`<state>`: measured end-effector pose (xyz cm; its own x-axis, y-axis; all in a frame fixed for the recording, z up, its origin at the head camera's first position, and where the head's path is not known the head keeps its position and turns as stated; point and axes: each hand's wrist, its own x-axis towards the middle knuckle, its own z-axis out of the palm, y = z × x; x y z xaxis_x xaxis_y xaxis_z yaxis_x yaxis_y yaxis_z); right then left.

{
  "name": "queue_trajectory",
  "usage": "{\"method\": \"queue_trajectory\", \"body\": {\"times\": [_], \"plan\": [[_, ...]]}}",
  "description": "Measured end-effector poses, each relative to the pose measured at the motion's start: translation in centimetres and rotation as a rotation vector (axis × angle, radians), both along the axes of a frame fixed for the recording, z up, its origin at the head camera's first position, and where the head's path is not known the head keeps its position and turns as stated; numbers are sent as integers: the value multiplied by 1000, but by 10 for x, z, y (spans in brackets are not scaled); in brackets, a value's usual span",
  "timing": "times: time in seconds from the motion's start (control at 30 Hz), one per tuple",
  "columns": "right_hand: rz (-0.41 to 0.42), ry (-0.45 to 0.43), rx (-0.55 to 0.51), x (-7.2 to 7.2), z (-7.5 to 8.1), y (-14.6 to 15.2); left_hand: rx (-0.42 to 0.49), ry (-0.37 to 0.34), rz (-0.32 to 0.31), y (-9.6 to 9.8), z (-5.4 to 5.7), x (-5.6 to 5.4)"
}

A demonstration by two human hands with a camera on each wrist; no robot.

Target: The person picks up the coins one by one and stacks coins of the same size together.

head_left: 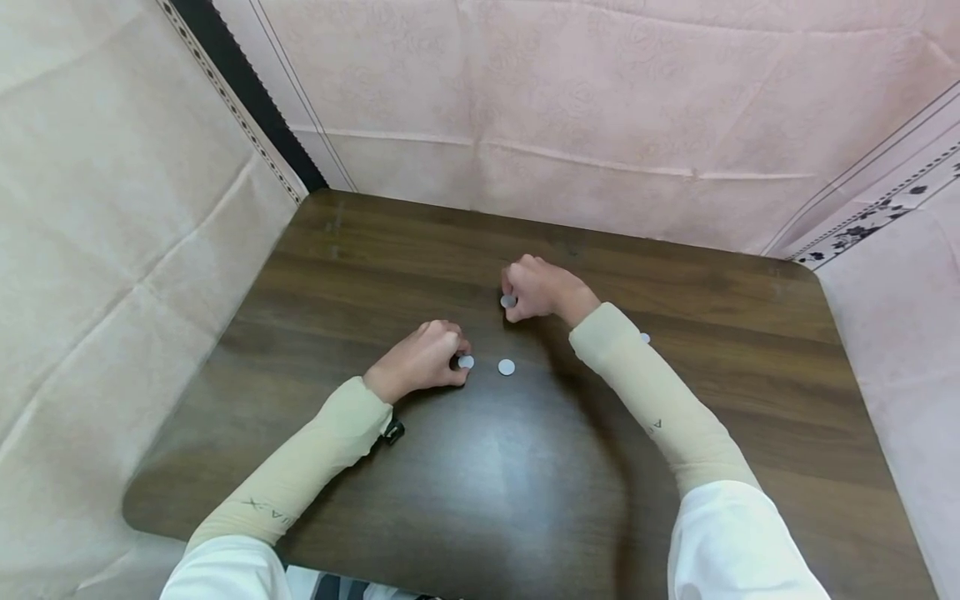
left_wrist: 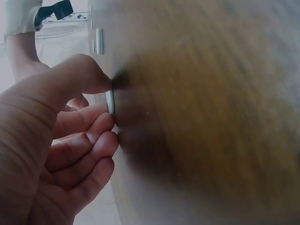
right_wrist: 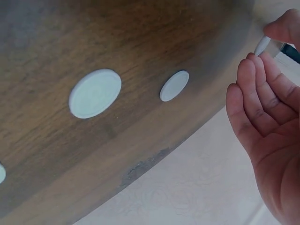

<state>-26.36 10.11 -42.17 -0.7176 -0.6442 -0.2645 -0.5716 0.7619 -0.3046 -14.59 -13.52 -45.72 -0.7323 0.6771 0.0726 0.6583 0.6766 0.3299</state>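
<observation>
My left hand (head_left: 423,358) is low over the brown table, its thumb and fingers pinching a small white disc (head_left: 466,362) by its edges. In the left wrist view that disc (left_wrist: 110,101) lies right at the wood, with the fingertips close against the table. Farther up, my right hand (head_left: 543,287) pinches another white disc (head_left: 508,301) between thumb and fingertips. The right wrist view shows this disc (right_wrist: 262,45) gripped by its edges, with the other fingers curled below it. A third disc (head_left: 507,367) lies flat just right of the left hand's disc.
Another white disc (head_left: 645,337) shows partly behind the right sleeve. In the right wrist view, a large-looking disc (right_wrist: 95,93) and a smaller-looking disc (right_wrist: 174,86) lie on the table. Pale patterned cloth (head_left: 600,108) hangs behind the table (head_left: 360,275) and along both sides.
</observation>
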Motion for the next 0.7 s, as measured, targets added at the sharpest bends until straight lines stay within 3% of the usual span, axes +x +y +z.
{"method": "queue_trajectory", "body": {"times": [0.37, 0.7], "plan": [[30, -28, -14, 20, 3, 2, -8, -15, 13, -1, -2, -1], [67, 1, -65, 37, 1, 2, 16, -34, 13, -1, -1, -2]]}}
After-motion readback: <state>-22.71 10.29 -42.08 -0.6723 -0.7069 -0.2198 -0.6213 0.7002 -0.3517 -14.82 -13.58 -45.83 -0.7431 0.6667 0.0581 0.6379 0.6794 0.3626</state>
